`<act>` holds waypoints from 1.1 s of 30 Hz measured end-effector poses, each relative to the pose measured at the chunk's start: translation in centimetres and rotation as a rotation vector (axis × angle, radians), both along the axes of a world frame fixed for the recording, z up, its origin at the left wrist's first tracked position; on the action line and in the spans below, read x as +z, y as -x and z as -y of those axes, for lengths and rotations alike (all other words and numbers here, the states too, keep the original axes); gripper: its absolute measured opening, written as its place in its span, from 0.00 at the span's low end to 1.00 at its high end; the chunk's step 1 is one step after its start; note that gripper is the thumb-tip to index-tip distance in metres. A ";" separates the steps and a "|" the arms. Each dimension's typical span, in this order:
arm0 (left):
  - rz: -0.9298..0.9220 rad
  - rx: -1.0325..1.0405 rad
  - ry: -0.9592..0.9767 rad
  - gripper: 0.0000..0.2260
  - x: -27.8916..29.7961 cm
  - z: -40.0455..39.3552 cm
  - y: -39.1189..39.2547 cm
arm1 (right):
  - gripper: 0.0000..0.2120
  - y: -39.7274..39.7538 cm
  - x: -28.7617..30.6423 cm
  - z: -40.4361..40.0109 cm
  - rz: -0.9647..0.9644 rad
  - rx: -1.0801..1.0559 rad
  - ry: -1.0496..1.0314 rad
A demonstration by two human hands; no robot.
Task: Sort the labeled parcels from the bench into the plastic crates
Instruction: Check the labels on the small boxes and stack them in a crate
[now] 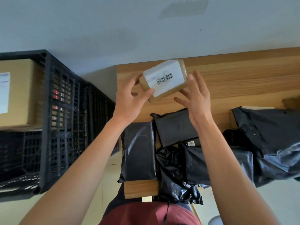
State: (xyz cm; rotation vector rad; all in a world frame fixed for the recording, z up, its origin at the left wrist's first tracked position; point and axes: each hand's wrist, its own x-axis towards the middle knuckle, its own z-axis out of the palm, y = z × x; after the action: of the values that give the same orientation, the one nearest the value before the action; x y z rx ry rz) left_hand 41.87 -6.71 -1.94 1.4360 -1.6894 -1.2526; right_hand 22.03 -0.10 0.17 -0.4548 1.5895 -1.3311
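A small brown cardboard parcel (164, 78) with a white barcode label is held above the wooden bench (235, 75). My left hand (129, 98) grips its left end, thumb on the label's lower corner. My right hand (194, 98) touches its right end with fingers spread and fairly straight. Several black plastic-wrapped parcels (177, 127) lie on the bench's near side. A black plastic crate (48, 120) stands at the left, holding a large labeled cardboard box (16, 93).
A second black crate (99, 101) stands between the first crate and the bench. A large black bagged parcel (267, 127) lies at the right, over a cardboard box. The grey wall runs behind the bench. Pale floor shows below.
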 end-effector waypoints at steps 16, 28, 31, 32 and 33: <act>-0.284 0.277 -0.113 0.19 4.0 -4.1 -0.7 | 0.29 -4.4 1.5 -2.1 0.084 -0.101 0.061; -0.181 0.359 0.009 0.20 4.9 -5.8 -2.3 | 0.24 -6.5 1.6 -3.1 -0.326 0.029 0.120; -0.146 0.407 0.029 0.19 4.8 -6.5 -3.4 | 0.24 -7.8 1.9 -3.3 -0.349 0.057 0.133; -0.145 0.422 0.038 0.18 4.9 -6.8 -3.8 | 0.24 -8.3 1.9 -3.4 -0.344 0.068 0.135; -0.152 0.439 0.047 0.18 4.9 -7.0 -4.3 | 0.24 -8.8 2.0 -3.5 -0.338 0.087 0.137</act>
State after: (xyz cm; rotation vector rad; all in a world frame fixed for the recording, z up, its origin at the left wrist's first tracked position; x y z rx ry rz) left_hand 46.17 0.33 3.01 1.5352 -1.2091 -1.0386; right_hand 30.82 3.36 2.14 -0.8608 1.7337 -1.3529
